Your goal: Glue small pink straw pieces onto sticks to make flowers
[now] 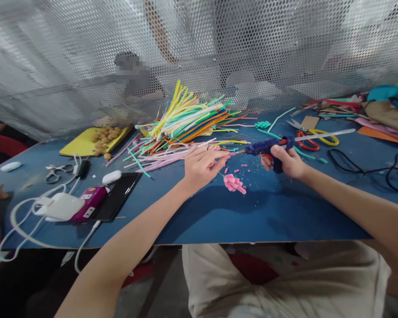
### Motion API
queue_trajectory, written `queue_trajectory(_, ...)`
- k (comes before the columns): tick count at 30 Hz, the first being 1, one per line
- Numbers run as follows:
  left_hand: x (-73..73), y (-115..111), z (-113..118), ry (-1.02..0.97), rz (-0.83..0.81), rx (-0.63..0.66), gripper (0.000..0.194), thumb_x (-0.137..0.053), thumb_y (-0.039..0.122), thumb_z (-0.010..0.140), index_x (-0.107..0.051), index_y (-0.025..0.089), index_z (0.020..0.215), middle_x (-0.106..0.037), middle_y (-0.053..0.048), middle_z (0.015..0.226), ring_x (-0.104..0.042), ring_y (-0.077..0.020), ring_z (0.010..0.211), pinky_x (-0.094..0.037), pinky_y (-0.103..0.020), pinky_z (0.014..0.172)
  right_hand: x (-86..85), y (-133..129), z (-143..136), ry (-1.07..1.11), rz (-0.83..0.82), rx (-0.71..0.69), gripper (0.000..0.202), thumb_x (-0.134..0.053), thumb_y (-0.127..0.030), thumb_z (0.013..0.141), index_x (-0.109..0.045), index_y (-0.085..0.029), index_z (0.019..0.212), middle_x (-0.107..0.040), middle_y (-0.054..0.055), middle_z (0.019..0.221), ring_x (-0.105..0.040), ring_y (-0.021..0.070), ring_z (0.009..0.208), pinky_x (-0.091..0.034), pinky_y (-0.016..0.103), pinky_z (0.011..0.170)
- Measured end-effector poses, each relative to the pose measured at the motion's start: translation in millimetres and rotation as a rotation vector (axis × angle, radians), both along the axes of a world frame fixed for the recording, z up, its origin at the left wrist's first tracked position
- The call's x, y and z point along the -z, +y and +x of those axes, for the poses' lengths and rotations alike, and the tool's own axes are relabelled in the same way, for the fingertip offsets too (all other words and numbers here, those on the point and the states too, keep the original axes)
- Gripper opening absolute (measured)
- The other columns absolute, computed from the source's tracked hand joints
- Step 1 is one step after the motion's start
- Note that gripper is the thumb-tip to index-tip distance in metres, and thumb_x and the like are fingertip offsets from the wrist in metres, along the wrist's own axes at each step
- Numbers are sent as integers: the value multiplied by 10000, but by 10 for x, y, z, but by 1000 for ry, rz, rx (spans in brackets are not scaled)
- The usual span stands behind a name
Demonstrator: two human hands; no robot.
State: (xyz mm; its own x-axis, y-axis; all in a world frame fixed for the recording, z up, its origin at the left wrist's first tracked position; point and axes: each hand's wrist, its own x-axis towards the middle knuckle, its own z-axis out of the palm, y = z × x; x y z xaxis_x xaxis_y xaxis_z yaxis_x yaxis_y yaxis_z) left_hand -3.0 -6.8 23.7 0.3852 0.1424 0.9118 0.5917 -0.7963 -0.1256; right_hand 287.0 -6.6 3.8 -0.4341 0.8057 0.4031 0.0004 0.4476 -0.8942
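My right hand point(288, 162) is wrapped round a dark blue hot glue gun point(263, 147), its nozzle pointing left. A long translucent glue stick point(328, 134) sticks out of its back. With fingers pinched, my left hand point(204, 165) holds a small pink piece of pipe cleaner point(231, 154), right at the nozzle tip. Just below hangs or lies a pink cluster of fuzzy petals point(234, 183); a thin wire runs from it toward my left hand. Whether it touches the table, I cannot tell. Short pink cut pieces point(244, 165) are scattered nearby.
Behind my hands lies a big pile of coloured pipe cleaners point(189, 117). Scissors point(305, 132) and a black cable point(346, 165) are at right. On the left are a phone point(121, 196), a white charger point(61, 206), and a yellow sheet point(78, 142) bearing brown balls. A perforated metal screen point(199, 39) stands behind.
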Motion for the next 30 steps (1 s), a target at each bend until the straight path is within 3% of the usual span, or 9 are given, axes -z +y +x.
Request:
queue_trajectory(9,5,-7,-1,23,-41,-50,138,-699,348,969,-745,228,920,-529,81,504,-448,-98,527,-350,-275,651,-11,2,-3,7,-11,5,560,-494,-624,1006,-595,-202,652,-587,23,588,-531,145,520,-396,329,533)
queue_trajectory(15,3,-5,0,6,-44,-6,107,-701,333,968,-742,235,953,-522,88,518,-444,-94,531,-348,-270,661,-13,-8,-18,29,-29,-11,539,-524,-609,1001,-595,-199,658,-574,16,592,-543,142,529,-408,320,535)
queue_trajectory(30,32,9,-18,9,-76,-35,132,-689,349,974,-745,238,930,-441,92,483,-440,-98,523,-340,-270,651,11,-12,-22,38,-45,43,548,-543,-626,985,-601,-194,654,-580,19,585,-561,144,509,-422,314,522)
